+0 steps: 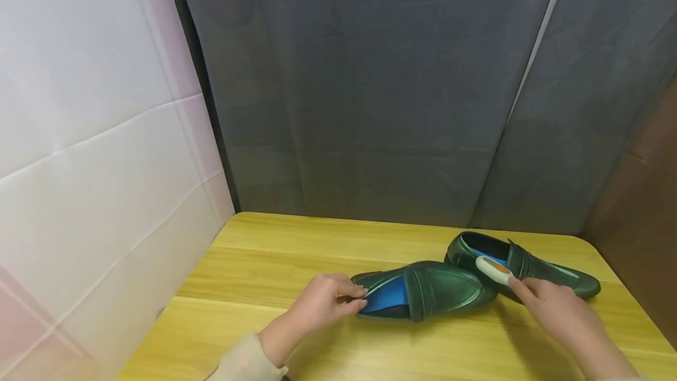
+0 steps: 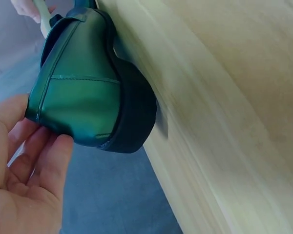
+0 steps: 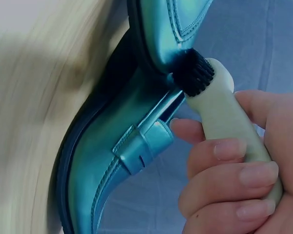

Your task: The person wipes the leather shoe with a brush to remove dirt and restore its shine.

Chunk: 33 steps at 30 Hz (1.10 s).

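A dark green loafer (image 1: 449,290) with a blue insole (image 1: 388,294) lies sole down, its toe to the right. My left hand (image 1: 328,301) pinches the back rim of its heel (image 2: 78,105) between thumb and fingers. In my right hand (image 1: 560,313) is a pale-handled shoe brush (image 1: 493,269), fingers wrapped round the handle. Its short dark bristles (image 3: 194,73) point at the toe of this loafer in the right wrist view; whether they touch the leather I cannot tell. The second green loafer (image 1: 563,275) lies behind and to the right, partly hidden by the brush and right hand.
Both shoes stand on a yellow wood-grain table (image 1: 296,240). A grey curtain (image 1: 344,104) hangs behind it, a white padded wall (image 1: 106,134) is on the left, and a brown panel (image 1: 634,193) is at the right.
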{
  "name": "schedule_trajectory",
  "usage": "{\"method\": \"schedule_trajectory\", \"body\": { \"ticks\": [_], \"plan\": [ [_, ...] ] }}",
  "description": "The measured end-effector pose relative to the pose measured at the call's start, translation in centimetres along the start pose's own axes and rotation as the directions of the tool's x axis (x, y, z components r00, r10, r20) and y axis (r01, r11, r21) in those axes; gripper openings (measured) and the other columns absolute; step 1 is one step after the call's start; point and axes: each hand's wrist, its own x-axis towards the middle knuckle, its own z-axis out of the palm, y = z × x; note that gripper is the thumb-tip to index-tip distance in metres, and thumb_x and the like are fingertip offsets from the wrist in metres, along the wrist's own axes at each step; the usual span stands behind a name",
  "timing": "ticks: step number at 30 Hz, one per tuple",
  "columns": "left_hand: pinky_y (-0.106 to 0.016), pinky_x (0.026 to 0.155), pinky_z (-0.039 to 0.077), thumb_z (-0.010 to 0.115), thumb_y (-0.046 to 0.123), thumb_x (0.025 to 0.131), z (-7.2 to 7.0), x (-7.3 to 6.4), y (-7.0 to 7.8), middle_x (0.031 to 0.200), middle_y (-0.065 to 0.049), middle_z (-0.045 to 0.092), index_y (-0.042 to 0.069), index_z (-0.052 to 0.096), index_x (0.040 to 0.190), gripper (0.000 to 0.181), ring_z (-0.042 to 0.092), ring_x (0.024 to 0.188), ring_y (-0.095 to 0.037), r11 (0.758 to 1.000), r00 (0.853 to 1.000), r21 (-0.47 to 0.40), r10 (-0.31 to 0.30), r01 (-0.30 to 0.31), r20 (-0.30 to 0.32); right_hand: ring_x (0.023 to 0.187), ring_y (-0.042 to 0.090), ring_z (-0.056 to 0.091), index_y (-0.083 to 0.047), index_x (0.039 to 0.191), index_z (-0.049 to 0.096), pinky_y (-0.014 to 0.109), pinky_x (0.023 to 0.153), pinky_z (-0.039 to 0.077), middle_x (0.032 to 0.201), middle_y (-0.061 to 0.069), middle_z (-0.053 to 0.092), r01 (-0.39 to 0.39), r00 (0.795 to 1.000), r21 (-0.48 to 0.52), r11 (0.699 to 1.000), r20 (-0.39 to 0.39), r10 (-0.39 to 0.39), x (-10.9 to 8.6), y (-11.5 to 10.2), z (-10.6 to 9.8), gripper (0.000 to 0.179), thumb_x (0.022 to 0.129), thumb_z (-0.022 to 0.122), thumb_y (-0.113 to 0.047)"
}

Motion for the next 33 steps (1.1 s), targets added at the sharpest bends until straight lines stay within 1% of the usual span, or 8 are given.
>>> {"method": "schedule_trajectory", "body": {
  "ticks": [4, 8, 12, 14, 17, 21, 27, 33],
  "plan": [
    [-0.011, 0.061, 0.051, 0.076, 0.019, 0.092, 0.3, -0.5, 0.3, 0.095, 0.0, 0.078, 0.01, 0.081, 0.107, 0.018, 0.062, 0.076, 0.003, 0.999, 0.999, 0.019, 0.035, -0.035, 0.003, 0.124, 0.057, 0.052, -0.005, 0.139, 0.059, 0.064, 0.078, 0.048, 0.133, 0.025, 0.063, 0.019, 1.0, 0.024, 1.0, 0.007, -0.019, 0.3, -0.3, 0.2, 0.09, 0.097, 0.024, -0.077],
    [-0.012, 0.065, 0.055, 0.076, 0.017, 0.091, 0.4, -0.7, 0.3, 0.097, 0.0, 0.078, 0.009, 0.081, 0.105, 0.016, 0.071, 0.087, -0.004, 0.994, 0.995, 0.043, 0.096, -0.096, -0.005, 0.121, 0.05, 0.057, -0.008, 0.14, 0.059, 0.058, 0.076, 0.05, 0.133, 0.023, 0.064, 0.031, 0.999, 0.031, 0.999, 0.036, -0.032, 1.3, -1.8, -0.1, 0.09, 0.096, 0.027, -0.079],
    [-0.014, 0.066, 0.057, 0.078, 0.016, 0.09, 0.6, -0.8, 0.3, 0.096, 0.0, 0.079, 0.009, 0.081, 0.103, 0.015, 0.072, 0.088, -0.006, 0.985, 0.987, 0.071, 0.16, -0.158, -0.024, 0.104, 0.039, 0.063, -0.008, 0.141, 0.059, 0.047, 0.066, 0.047, 0.123, 0.019, 0.067, 0.054, 0.997, 0.021, 0.998, 0.062, -0.056, 2.4, -4.4, -0.5, 0.086, 0.098, 0.03, -0.076],
    [-0.015, 0.066, 0.057, 0.079, 0.015, 0.089, 0.8, -0.9, 0.3, 0.096, 0.0, 0.079, 0.008, 0.081, 0.102, 0.015, 0.072, 0.088, -0.006, 0.982, 0.984, 0.077, 0.177, -0.174, -0.029, 0.087, 0.03, 0.062, -0.01, 0.14, 0.06, 0.042, 0.06, 0.043, 0.104, 0.014, 0.068, 0.068, 0.996, 0.027, 0.997, 0.062, -0.069, 2.5, -5.9, -0.5, 0.08, 0.099, 0.033, -0.072],
    [-0.017, 0.069, 0.059, 0.079, 0.016, 0.089, 0.9, -1.1, 0.3, 0.096, 0.001, 0.079, 0.009, 0.082, 0.101, 0.015, 0.072, 0.088, -0.006, 0.982, 0.984, 0.079, 0.175, -0.172, -0.026, 0.065, 0.021, 0.05, -0.013, 0.129, 0.067, 0.035, 0.051, 0.034, 0.077, 0.006, 0.057, 0.105, 0.994, 0.031, 0.994, 0.031, -0.106, 2.4, -8.4, 0.2, 0.066, 0.101, 0.038, -0.066],
    [-0.016, 0.07, 0.058, 0.079, 0.017, 0.089, 0.8, -1.3, 0.4, 0.096, 0.002, 0.078, 0.01, 0.082, 0.101, 0.015, 0.071, 0.088, -0.004, 0.987, 0.989, 0.075, 0.144, -0.142, -0.024, 0.056, 0.017, 0.041, -0.018, 0.105, 0.071, 0.032, 0.049, 0.03, 0.066, 0.0, 0.05, 0.189, 0.981, -0.012, 0.982, -0.03, -0.19, 2.6, -11.9, 1.3, 0.049, 0.103, 0.044, -0.058],
    [-0.009, 0.072, 0.054, 0.08, 0.018, 0.087, 0.8, -1.8, 0.4, 0.095, 0.003, 0.078, 0.011, 0.083, 0.098, 0.013, 0.07, 0.087, -0.004, 0.981, 0.985, 0.104, 0.167, -0.162, -0.047, 0.057, 0.016, 0.045, -0.023, 0.085, 0.067, 0.032, 0.052, 0.034, 0.064, -0.002, 0.051, 0.269, 0.962, -0.109, 0.957, -0.012, -0.272, 2.9, -16.3, 1.9, 0.036, 0.102, 0.052, -0.051],
    [-0.009, 0.072, 0.054, 0.08, 0.019, 0.088, 1.0, -2.2, 0.4, 0.095, 0.003, 0.078, 0.011, 0.082, 0.1, 0.014, 0.07, 0.089, -0.004, 0.981, 0.984, 0.102, 0.172, -0.166, -0.049, 0.066, 0.014, 0.055, -0.021, 0.107, 0.076, 0.034, 0.058, 0.044, 0.079, -0.006, 0.067, 0.333, 0.943, -0.115, 0.936, 0.031, -0.331, 2.8, -19.3, 3.1, 0.038, 0.1, 0.055, -0.052]
  ]
}}
